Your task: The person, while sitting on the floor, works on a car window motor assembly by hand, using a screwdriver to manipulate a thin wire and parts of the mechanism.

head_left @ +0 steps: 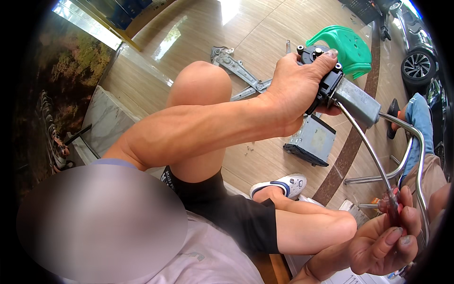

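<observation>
My left hand (300,78) grips a small electric gear motor, its fingers wrapped around the black housing (326,87) and its thumb on top. The motor's silver metal can (355,101) points down to the right. My right hand (385,244), at the lower right, is closed on the reddish handle of a screwdriver (362,137). The long metal shaft runs up to the underside of the black housing, its tip at or very near a fastener there. My fingers partly hide the handle.
A metal scissor-type window regulator (243,71) lies on the tiled floor, near a silver box-shaped unit (312,139) and several tiny loose parts (249,150). Beyond are a green plastic stool (347,47) and a car wheel (418,66). Chrome chair legs (418,142) and another person's jeans (417,118) are at right.
</observation>
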Action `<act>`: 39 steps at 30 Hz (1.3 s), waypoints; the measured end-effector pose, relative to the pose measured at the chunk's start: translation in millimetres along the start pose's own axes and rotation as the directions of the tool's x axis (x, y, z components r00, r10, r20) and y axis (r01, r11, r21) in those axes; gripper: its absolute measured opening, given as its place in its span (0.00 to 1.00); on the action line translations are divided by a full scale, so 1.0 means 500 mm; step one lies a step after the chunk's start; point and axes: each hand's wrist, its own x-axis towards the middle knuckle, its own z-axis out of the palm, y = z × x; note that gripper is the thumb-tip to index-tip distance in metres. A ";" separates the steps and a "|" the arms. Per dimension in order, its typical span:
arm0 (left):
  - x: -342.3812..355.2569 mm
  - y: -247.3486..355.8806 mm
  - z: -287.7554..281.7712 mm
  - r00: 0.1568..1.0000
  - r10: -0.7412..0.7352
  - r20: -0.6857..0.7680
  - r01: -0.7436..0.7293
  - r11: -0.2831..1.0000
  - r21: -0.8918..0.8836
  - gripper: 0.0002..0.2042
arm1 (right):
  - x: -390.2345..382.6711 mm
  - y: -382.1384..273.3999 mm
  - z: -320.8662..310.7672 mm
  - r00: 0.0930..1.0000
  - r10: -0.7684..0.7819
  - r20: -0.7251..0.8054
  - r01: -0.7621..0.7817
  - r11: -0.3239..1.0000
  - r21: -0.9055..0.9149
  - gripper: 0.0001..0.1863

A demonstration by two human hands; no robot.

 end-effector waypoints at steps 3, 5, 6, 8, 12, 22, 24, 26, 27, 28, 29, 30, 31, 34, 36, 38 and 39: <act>0.001 -0.001 -0.001 1.000 0.007 -0.002 -0.007 1.000 -0.002 0.18 | -0.002 0.001 0.001 1.000 -0.001 0.005 0.001 1.000 0.000 0.17; 0.001 -0.001 -0.001 1.000 0.017 -0.003 -0.017 1.000 -0.005 0.18 | -0.002 0.000 0.001 1.000 -0.004 0.001 0.004 1.000 -0.003 0.17; 0.001 -0.001 -0.001 1.000 0.015 -0.001 -0.015 1.000 -0.007 0.18 | -0.001 -0.001 0.001 1.000 -0.014 0.008 0.014 1.000 -0.007 0.17; 0.003 -0.003 0.000 1.000 0.019 0.009 -0.019 1.000 -0.009 0.18 | 0.000 -0.001 0.000 1.000 -0.023 0.016 0.024 1.000 -0.017 0.18; 0.002 -0.003 -0.002 1.000 0.025 0.002 -0.025 1.000 -0.005 0.18 | 0.007 0.014 0.010 0.999 -0.042 -0.033 0.042 0.999 0.023 0.15; 0.001 0.002 -0.003 0.999 0.041 0.016 -0.041 0.999 -0.022 0.18 | 0.003 0.035 0.011 0.923 0.247 -0.295 -0.260 0.966 -0.005 0.23; 0.000 0.002 -0.002 0.999 0.035 0.020 -0.034 0.999 -0.025 0.18 | 0.015 0.039 0.018 0.945 0.198 -0.261 -0.211 0.977 -0.024 0.21; 0.001 0.000 -0.002 1.000 0.021 0.018 -0.021 1.000 -0.018 0.18 | 0.018 0.038 0.022 0.963 0.149 -0.225 -0.162 0.986 -0.039 0.19; 0.000 0.001 -0.002 1.000 0.023 0.016 -0.023 1.000 -0.018 0.18 | 0.014 0.036 0.024 0.952 0.165 -0.256 -0.184 0.982 -0.050 0.20; -0.001 0.002 -0.001 1.000 0.022 0.014 -0.021 1.000 -0.018 0.18 | 0.010 0.035 0.025 0.941 0.180 -0.287 -0.206 0.977 -0.061 0.20; -0.001 0.002 -0.001 1.000 0.020 0.014 -0.020 1.000 -0.019 0.18 | 0.004 0.033 0.020 0.941 0.180 -0.285 -0.205 0.977 -0.062 0.20; -0.002 0.003 -0.002 1.000 0.022 0.013 -0.021 1.000 -0.020 0.18 | -0.004 0.031 0.012 0.937 0.203 -0.285 -0.246 0.961 -0.124 0.20; -0.002 0.004 -0.002 1.000 0.021 0.016 -0.021 0.999 -0.027 0.18 | -0.011 0.031 0.001 0.934 0.214 -0.285 -0.266 0.951 -0.156 0.20; -0.006 0.002 -0.006 1.000 0.026 0.011 -0.026 1.000 -0.016 0.19 | -0.018 0.038 -0.016 0.934 0.246 -0.259 -0.289 0.947 -0.143 0.19; -0.007 0.003 -0.010 0.999 0.032 0.001 -0.032 0.999 0.004 0.21 | -0.015 0.049 -0.012 0.947 0.235 -0.219 -0.246 0.969 -0.022 0.19; -0.001 0.001 0.002 0.999 0.013 0.041 -0.011 0.999 -0.048 0.18 | 0.016 0.034 0.015 0.960 0.204 -0.193 -0.198 0.979 0.045 0.18; -0.002 0.002 -0.004 0.999 0.018 0.028 -0.017 0.999 -0.039 0.18 | 0.025 0.033 0.048 0.936 0.198 -0.293 -0.183 0.980 0.077 0.19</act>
